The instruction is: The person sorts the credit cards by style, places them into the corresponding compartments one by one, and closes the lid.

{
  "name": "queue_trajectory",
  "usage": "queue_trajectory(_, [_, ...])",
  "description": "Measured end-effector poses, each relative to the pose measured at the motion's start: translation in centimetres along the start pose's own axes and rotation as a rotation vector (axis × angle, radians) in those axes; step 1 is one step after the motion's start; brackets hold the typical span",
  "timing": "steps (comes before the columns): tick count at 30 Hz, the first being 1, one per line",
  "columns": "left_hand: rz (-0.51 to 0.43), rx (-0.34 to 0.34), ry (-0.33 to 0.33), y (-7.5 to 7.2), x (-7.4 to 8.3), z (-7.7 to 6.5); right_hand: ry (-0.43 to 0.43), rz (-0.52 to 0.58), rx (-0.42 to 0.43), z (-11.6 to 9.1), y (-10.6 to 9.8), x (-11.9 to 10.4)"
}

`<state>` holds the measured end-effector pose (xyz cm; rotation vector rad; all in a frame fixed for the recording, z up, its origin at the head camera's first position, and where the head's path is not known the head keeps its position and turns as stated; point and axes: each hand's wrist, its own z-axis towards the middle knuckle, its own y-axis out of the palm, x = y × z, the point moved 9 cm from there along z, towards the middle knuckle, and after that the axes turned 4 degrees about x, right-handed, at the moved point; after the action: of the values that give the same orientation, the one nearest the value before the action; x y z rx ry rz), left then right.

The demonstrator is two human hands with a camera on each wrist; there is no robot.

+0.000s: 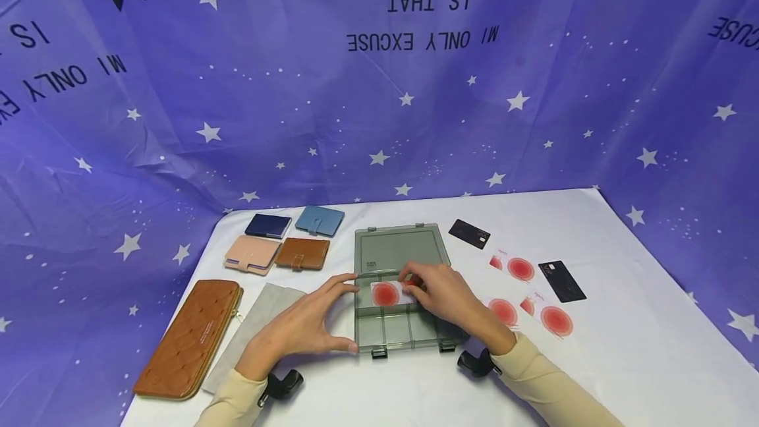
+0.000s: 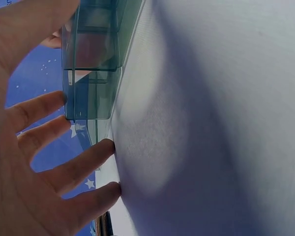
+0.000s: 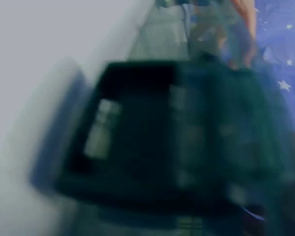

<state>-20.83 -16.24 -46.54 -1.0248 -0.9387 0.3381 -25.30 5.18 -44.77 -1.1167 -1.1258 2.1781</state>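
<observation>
A grey-green see-through plastic organizer box (image 1: pixel 370 329), divided into compartments, lies on the white table with its lid (image 1: pixel 403 247) folded back. Over its compartments, my right hand (image 1: pixel 445 288) pinches a white card with a red circle (image 1: pixel 385 294) by its right end. My left hand (image 1: pixel 311 320) spreads along the box's left side, thumb by the front corner. In the left wrist view, the index and middle fingertips of the left hand (image 2: pixel 29 147) meet the box wall (image 2: pixel 96 96). The right wrist view is blurred, with a dark box corner (image 3: pixel 142 137) close up.
Right of the box lie black cards (image 1: pixel 562 281) and several white-and-red cards (image 1: pixel 556 320). To the left are a brown zip wallet (image 1: pixel 190 341), a grey flat piece (image 1: pixel 267 305) and small blue, pink and brown card holders (image 1: pixel 302 254). A purple star-printed cloth (image 1: pixel 379 117) hangs behind.
</observation>
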Motion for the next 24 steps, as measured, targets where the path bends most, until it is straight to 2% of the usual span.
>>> queue_trajectory(6, [0.002,0.000,0.003,0.0,0.1,0.1,-0.089,-0.135,0.005,-0.4,0.4,-1.0])
queue_trajectory(11, [-0.003,-0.002,-0.003,0.0,0.0,0.0,-0.154,-0.235,-0.043,-0.7,1.1,-1.9])
queue_trajectory(19, [-0.005,-0.002,0.003,-0.1,0.1,0.1,-0.131,-0.214,-0.202,-1.1,1.9,-2.1])
queue_trajectory(21, [0.001,-0.001,0.004,-0.1,0.2,0.1,-0.130,-0.183,-0.208,-1.1,1.4,-2.0])
queue_trajectory(24, [0.018,0.004,0.006,-0.1,0.3,0.0,-0.130,-0.141,-0.170,-1.1,-0.1,-1.3])
